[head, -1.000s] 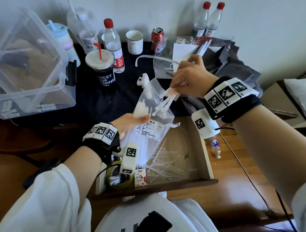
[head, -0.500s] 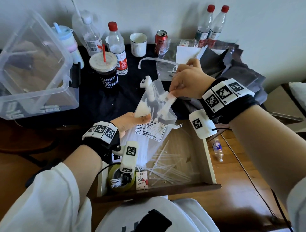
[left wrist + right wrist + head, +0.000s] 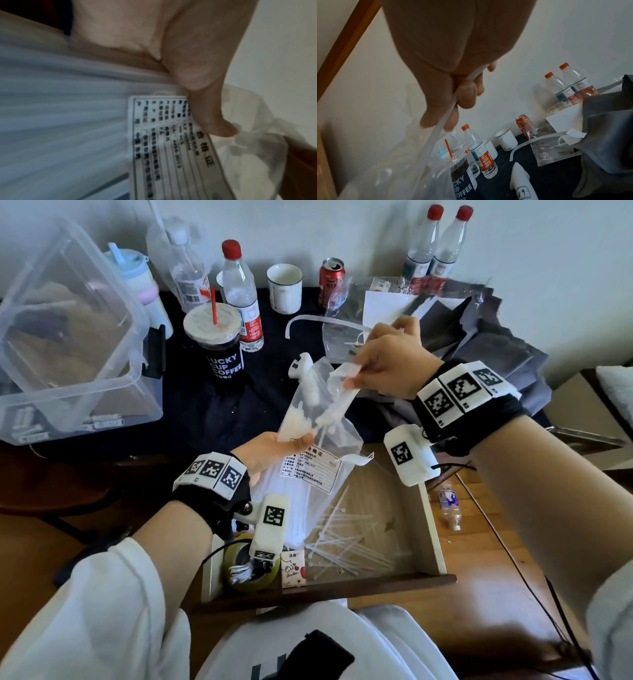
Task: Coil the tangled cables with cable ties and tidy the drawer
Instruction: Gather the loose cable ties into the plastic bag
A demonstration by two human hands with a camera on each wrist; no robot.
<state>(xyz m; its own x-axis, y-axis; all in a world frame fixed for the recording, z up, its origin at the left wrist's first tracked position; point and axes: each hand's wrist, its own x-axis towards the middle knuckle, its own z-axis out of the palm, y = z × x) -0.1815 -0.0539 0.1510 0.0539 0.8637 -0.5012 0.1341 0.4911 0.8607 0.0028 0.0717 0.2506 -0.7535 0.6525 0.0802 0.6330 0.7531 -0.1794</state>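
Over the open drawer (image 3: 433, 529), the left hand (image 3: 274, 453) grips a clear bag (image 3: 318, 474) of white cable ties at mid-height, its thumb pressed on the plastic just above the printed label (image 3: 171, 142), as the left wrist view shows. The right hand (image 3: 390, 361) pinches the top edge of the bag between thumb and fingers (image 3: 467, 94), holding its mouth up; a few ties (image 3: 334, 405) stand near that mouth, but whether they are going in or coming out cannot be told. More loose ties (image 3: 346, 539) lie scattered across the drawer floor toward its right side, and at the front left corner sits a tape roll (image 3: 246, 570) with what looks like a small coiled cable inside it, beside a small printed card (image 3: 293, 570). No tangled cable shows in either hand. As a judgement, the task is at a middle step concerned with the ties themselves: the drawer is far from tidy while those ties lie spread about, and any coiling and tying of cables cannot be confirmed as done from here. The desk behind the drawer carries a coffee cup (image 3: 219, 344), water bottles (image 3: 241, 299), a mug (image 3: 284, 287), a can (image 3: 330, 280) and a clear bin (image 3: 68, 337) at its left edge.
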